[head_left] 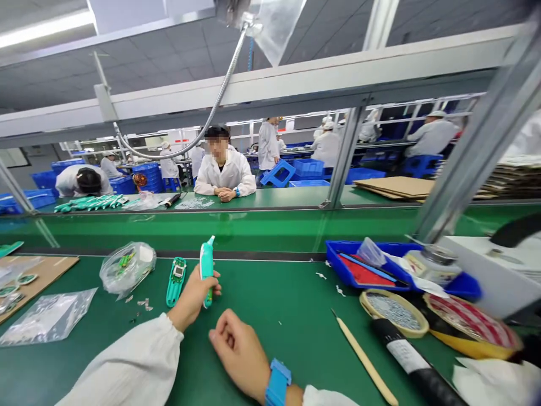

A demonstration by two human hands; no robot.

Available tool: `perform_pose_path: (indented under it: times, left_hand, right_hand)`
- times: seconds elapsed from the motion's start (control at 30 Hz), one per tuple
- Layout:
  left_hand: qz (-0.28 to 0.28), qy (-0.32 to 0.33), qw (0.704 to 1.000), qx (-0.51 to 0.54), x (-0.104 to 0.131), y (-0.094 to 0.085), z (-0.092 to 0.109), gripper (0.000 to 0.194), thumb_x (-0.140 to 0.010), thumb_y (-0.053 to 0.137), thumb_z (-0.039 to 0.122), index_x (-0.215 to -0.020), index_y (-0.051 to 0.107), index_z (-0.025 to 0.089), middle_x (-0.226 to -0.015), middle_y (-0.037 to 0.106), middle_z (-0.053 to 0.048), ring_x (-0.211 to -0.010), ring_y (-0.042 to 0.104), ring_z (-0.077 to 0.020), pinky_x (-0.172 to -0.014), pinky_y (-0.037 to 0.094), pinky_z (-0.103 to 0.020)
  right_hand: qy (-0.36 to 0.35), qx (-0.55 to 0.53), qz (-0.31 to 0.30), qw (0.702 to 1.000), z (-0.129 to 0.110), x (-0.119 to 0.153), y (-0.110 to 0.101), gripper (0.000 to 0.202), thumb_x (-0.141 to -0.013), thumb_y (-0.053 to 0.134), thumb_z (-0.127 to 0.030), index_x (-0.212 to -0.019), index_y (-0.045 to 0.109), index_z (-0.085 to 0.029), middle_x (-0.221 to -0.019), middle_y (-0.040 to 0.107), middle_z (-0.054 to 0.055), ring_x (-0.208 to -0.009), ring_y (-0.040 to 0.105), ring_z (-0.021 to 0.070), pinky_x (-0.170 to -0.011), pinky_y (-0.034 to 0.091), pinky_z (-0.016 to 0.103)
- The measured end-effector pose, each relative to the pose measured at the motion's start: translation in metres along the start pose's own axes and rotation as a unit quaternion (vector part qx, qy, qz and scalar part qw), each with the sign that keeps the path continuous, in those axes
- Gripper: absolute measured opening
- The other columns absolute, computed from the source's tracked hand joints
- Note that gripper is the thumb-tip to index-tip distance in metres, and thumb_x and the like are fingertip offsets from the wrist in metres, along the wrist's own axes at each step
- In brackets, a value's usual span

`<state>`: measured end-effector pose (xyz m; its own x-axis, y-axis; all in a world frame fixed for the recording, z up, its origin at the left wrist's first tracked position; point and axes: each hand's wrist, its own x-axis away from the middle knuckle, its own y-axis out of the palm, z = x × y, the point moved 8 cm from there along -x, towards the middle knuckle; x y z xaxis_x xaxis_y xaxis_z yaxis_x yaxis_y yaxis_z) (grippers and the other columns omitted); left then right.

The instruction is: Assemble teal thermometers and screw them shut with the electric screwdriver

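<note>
My left hand [195,294] is closed around a teal-and-white ear thermometer [207,264], held nearly upright with its pale tapered tip upward. Just left of that hand an open teal housing half [176,282] with a circuit board in it lies on the green bench. My right hand [237,344], with a blue wrist strap [278,383], is beside the left, lower and to the right. Its fingers are curled in and nothing shows in them. A clear bag [127,268] of small circuit boards rests farther left.
On the right are a blue tray [338,265], a round dish of screws [393,313], a wooden-handled pick [364,358] and a black electric screwdriver [416,361]. A flat plastic bag [51,316] and cardboard [51,270] lie left. Across the line sits a co-worker [226,169].
</note>
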<state>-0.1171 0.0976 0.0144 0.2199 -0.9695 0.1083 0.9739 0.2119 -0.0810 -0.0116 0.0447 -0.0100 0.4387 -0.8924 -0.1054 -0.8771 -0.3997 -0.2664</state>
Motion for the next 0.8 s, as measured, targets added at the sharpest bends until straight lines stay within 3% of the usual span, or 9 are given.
perform_pose_path:
  times: [0.13, 0.23, 0.4, 0.53, 0.63, 0.7, 0.8]
  left_hand:
    - [0.0, -0.012, 0.992, -0.123, -0.069, 0.01, 0.014, 0.023, -0.076, 0.056, 0.016, -0.097, 0.05, 0.009, -0.078, 0.057, -0.005, -0.06, 0.054, -0.0109, -0.054, 0.047, -0.025]
    - [0.045, 0.002, 0.976, -0.211, -0.118, 0.024, 0.022, 0.028, -0.084, 0.051, 0.029, -0.107, 0.051, 0.013, -0.099, 0.056, -0.007, -0.082, 0.057, -0.015, -0.07, 0.049, -0.033]
    - [0.125, 0.034, 0.939, -0.317, -0.161, 0.049, 0.027, 0.035, -0.084, 0.051, 0.03, -0.115, 0.047, 0.015, -0.117, 0.049, -0.009, -0.101, 0.051, -0.0212, -0.083, 0.045, -0.042]
    - [0.155, 0.056, 0.923, -0.349, -0.167, 0.061, 0.034, 0.041, -0.083, 0.051, 0.031, -0.12, 0.043, 0.017, -0.125, 0.042, -0.01, -0.111, 0.044, -0.025, -0.091, 0.038, -0.048]
    - [0.144, 0.097, 0.922, -0.348, -0.159, 0.062, 0.051, 0.059, -0.076, 0.06, 0.032, -0.126, 0.035, 0.014, -0.131, 0.034, -0.016, -0.121, 0.033, -0.0313, -0.097, 0.029, -0.05]
    - [0.12, 0.137, 0.924, -0.336, -0.141, 0.054, 0.062, 0.065, -0.072, 0.063, 0.032, -0.127, 0.034, 0.012, -0.13, 0.034, -0.019, -0.123, 0.03, -0.0317, -0.099, 0.026, -0.046]
    - [0.071, 0.194, 0.927, -0.313, -0.086, 0.023, 0.07, 0.049, -0.075, 0.06, 0.032, -0.119, 0.045, 0.018, -0.121, 0.046, -0.011, -0.114, 0.042, -0.0222, -0.096, 0.033, -0.034]
  right_hand:
    - [-0.038, 0.1, -0.035, 0.994, -0.01, 0.005, 0.007, 0.006, -0.064, 0.054, -0.017, -0.064, 0.049, -0.02, -0.047, 0.046, -0.007, -0.045, 0.042, 0.0071, -0.047, 0.026, 0.02]
    - [-0.025, 0.161, -0.073, 0.984, -0.01, 0.005, 0.011, 0.008, -0.061, 0.054, -0.015, -0.065, 0.049, -0.02, -0.048, 0.048, -0.007, -0.046, 0.046, 0.0069, -0.049, 0.029, 0.018]
    - [-0.048, 0.231, -0.082, 0.968, 0.004, 0.0, 0.012, 0.01, -0.061, 0.05, -0.014, -0.068, 0.054, -0.021, -0.056, 0.058, -0.003, -0.052, 0.054, 0.0116, -0.049, 0.03, 0.02]
    - [-0.064, 0.265, -0.073, 0.959, 0.016, -0.004, 0.013, 0.007, -0.061, 0.048, -0.016, -0.059, 0.055, -0.019, -0.06, 0.061, 0.002, -0.06, 0.058, 0.0172, -0.049, 0.029, 0.024]
    - [-0.084, 0.248, -0.081, 0.962, 0.005, -0.002, 0.013, 0.007, -0.062, 0.049, -0.017, -0.065, 0.055, -0.019, -0.062, 0.061, 0.001, -0.06, 0.058, 0.0159, -0.049, 0.029, 0.023]
    - [-0.085, 0.22, -0.086, 0.968, -0.007, 0.0, 0.012, 0.006, -0.066, 0.049, -0.018, -0.069, 0.053, -0.02, -0.058, 0.059, -0.002, -0.054, 0.054, 0.0119, -0.049, 0.029, 0.021]
    - [-0.075, 0.2, -0.1, 0.972, -0.019, 0.002, 0.011, 0.009, -0.075, 0.046, -0.024, -0.068, 0.05, -0.02, -0.054, 0.054, -0.004, -0.051, 0.049, 0.0095, -0.05, 0.031, 0.019]
